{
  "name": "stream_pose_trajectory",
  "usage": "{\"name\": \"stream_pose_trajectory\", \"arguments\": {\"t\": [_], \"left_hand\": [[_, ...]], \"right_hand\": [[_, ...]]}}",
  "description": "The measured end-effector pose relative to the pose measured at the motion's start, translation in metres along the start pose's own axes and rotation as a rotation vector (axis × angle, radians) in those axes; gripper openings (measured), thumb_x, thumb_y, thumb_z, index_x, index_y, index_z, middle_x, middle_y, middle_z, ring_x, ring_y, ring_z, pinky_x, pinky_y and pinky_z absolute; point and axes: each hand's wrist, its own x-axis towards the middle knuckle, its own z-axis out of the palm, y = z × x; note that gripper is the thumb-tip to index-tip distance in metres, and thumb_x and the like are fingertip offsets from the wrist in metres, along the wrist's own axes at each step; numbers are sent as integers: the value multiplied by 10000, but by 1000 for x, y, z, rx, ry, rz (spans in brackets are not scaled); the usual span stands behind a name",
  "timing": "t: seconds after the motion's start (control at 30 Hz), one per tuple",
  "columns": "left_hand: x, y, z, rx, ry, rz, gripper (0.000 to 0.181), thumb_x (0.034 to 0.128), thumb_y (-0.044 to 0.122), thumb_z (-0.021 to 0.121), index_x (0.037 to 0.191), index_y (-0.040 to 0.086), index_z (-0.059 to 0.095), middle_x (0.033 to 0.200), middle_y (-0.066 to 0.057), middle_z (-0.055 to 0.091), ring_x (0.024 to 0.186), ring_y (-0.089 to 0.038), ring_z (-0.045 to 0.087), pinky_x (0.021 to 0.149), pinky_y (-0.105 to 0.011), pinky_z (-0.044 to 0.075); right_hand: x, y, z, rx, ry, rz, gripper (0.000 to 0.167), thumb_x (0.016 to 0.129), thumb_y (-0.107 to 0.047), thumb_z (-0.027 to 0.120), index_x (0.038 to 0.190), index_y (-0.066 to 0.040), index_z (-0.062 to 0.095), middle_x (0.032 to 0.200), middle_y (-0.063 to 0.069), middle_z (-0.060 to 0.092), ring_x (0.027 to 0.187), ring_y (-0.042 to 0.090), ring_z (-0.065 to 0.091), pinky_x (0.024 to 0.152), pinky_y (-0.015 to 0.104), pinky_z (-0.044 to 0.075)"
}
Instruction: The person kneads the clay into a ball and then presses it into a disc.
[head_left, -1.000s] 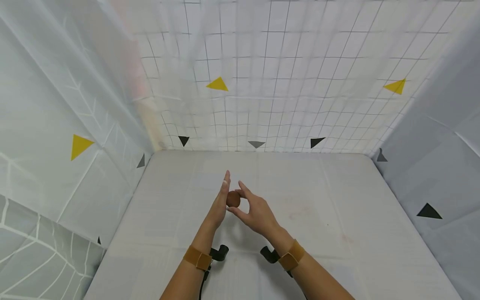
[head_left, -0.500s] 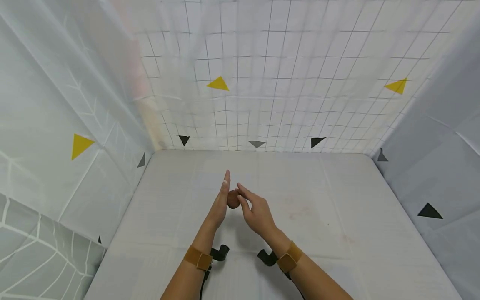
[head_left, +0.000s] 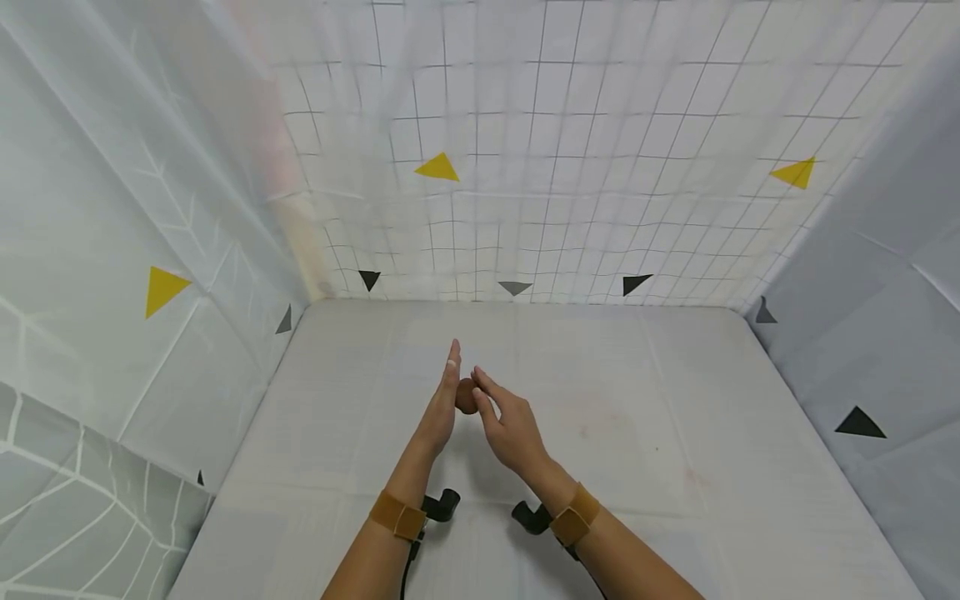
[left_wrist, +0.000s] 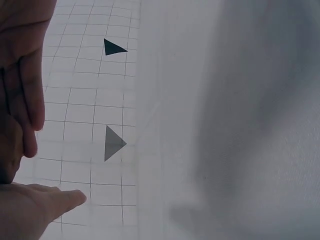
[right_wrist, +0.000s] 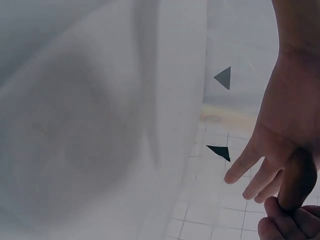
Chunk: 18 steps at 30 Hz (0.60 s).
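Observation:
A round brown lump (head_left: pixel 467 397) is between the two hands above the table. My left hand (head_left: pixel 438 412) is upright with straight fingers, its palm against the lump. The fingertips of my right hand (head_left: pixel 516 425) touch the lump's other side, fingers fairly straight and the thumb near them. In the left wrist view the lump (left_wrist: pixel 9 147) is cut off by the frame's edge. The right wrist view shows it as a thick, elongated piece (right_wrist: pixel 298 180) against the left palm (right_wrist: pixel 287 110), with the right fingertips (right_wrist: pixel 287 225) on its lower end.
A white-covered table (head_left: pixel 585 358) lies beneath the hands, with faint reddish marks on the right. Behind it hangs a gridded white sheet (head_left: pixel 510 200) with yellow, black and grey triangles. Grey-white sheets stand at both sides. Each wrist wears a brown strap with a small black camera.
The right thumb has moved from below the lump up toward the other fingers, closing the wide gap between them. The right hand has shifted slightly left; the left hand has hardly moved.

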Motion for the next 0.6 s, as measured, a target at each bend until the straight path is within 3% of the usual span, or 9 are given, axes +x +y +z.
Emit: {"name": "stream_pose_trajectory", "arguments": {"t": [0.23,0.6], "left_hand": [[-1,1,2,2,-8,4,665,1068,572,161,1650,289,8,1703,66,-15,1566,-214,-16,1154,-729,-1],[-2,2,1,13,-12,18,675,1066,585,153,1649,284,-5,1703,61,-30,1564,-211,-34,1166,-710,-11]], "right_hand": [[-1,0,4,84,-53,18,535,1127,-284,368,1612,-87,258,1594,0,392,1473,159,355,1174,407,315],[2,-2,5,133,-50,21,518,1134,-268,335,1620,-116,241,1614,-27,354,1486,129,318,1188,376,279]]}}
